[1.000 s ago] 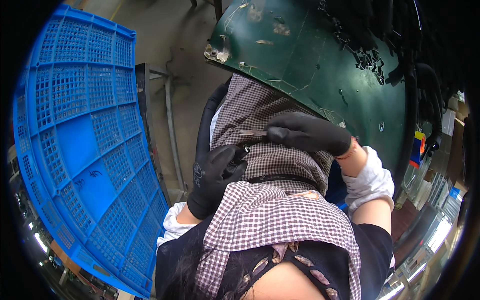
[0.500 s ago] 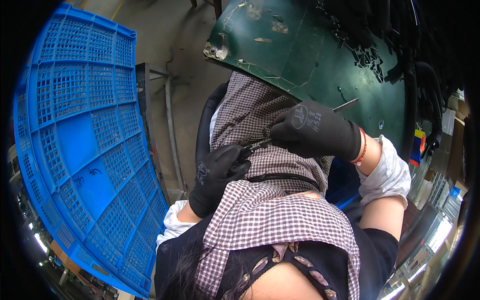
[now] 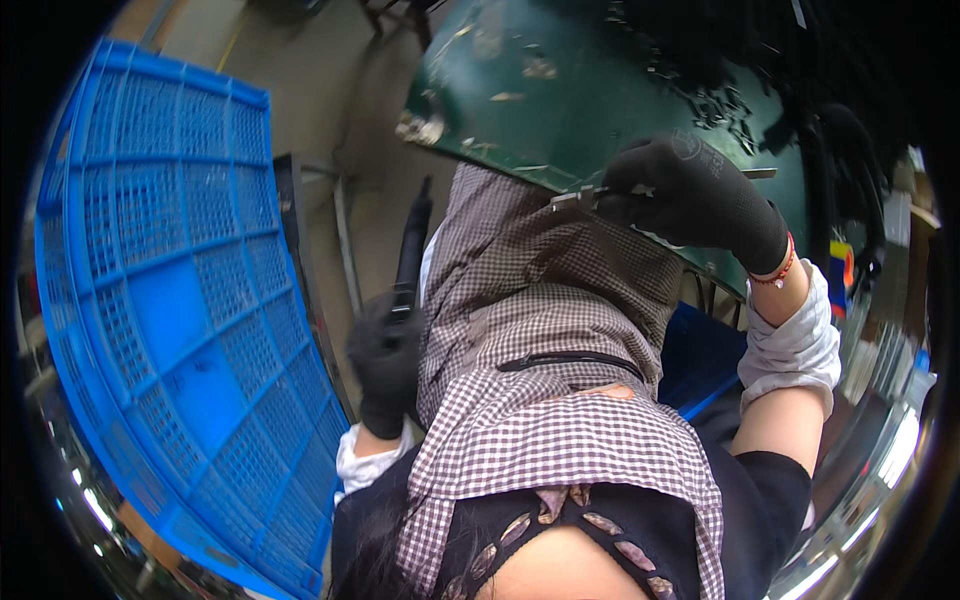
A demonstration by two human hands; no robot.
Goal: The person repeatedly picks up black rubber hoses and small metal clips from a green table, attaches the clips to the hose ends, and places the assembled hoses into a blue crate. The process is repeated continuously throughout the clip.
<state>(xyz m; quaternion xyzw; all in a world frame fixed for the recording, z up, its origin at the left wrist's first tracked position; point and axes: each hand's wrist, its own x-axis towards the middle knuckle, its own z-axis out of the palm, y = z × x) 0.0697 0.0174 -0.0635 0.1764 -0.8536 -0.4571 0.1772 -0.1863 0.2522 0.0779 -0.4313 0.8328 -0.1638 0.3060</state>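
My left hand (image 3: pixel 385 355), in a black glove and somewhat blurred, is closed around the lower end of a long, slim black part (image 3: pixel 412 245). That part points upward beside my left thigh, its tip narrow. Over the near edge of the green table, my gloved right hand (image 3: pixel 680 190) is closed on a thin flat metal tool (image 3: pixel 760 173), whose end sticks out on the wrist side. A small silvery piece (image 3: pixel 573 200) juts from the fingertips; whether it belongs to the same tool I cannot tell. The two hands are well apart.
A large blue plastic crate (image 3: pixel 170 310) stands on my left, next to a metal frame (image 3: pixel 345 240). Ahead is the worn green tabletop (image 3: pixel 590 90), with many small black parts (image 3: pixel 720 105) heaped at its far right. A checked apron (image 3: pixel 560 440) covers my lap.
My hands have separated. The left one has drawn back to the left with the black part, and the right one has moved up and right with the metal tool.
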